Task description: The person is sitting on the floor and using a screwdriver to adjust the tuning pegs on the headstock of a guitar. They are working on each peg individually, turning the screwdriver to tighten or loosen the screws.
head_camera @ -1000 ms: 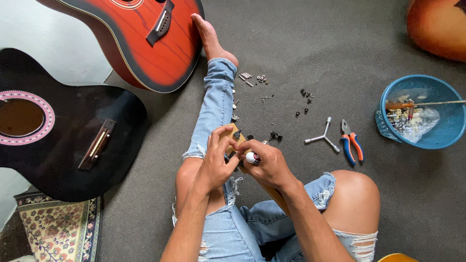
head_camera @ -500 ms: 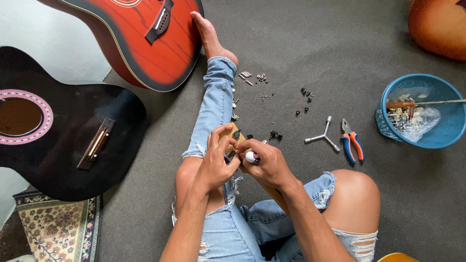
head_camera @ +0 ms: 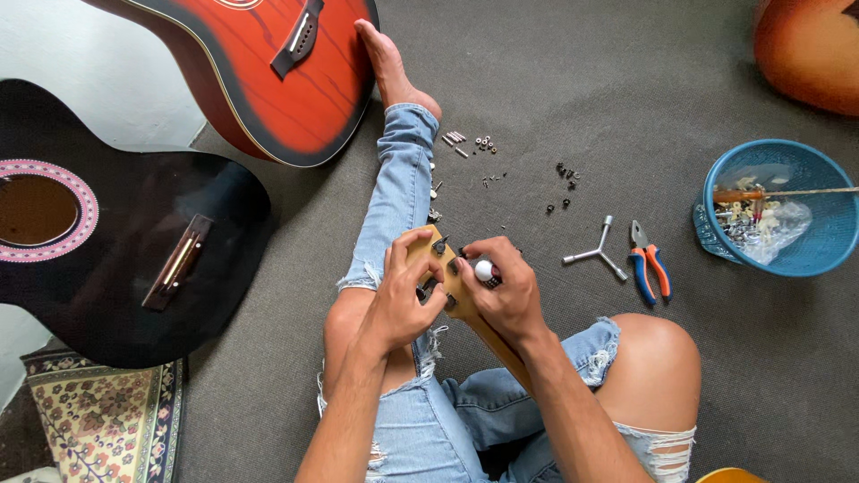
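Nothing has moved: both hands stay on the headstock (head_camera: pixel 437 259) over the lap. Left hand (head_camera: pixel 400 304) fingers clamp its edge; right hand (head_camera: pixel 506 291) pinches a white-knobbed tuner (head_camera: pixel 484 270). Stiff, light wood; small, fiddly pegs.

Bright, even daylight, soft shadows, sharp focus, slight edge distortion.

headstock (head_camera: pixel 438 264): pale yellow wood, flat, end of a neck running down toward the lap; tilted, tip up-left; rests over the left thigh, clasped from both sides.
tuner (head_camera: pixel 484 270): small, with a white round knob, on the headstock's right edge; pinched at the fingertips.
pegs (head_camera: pixel 439 247): dark, small, several on the headstock face, upright.
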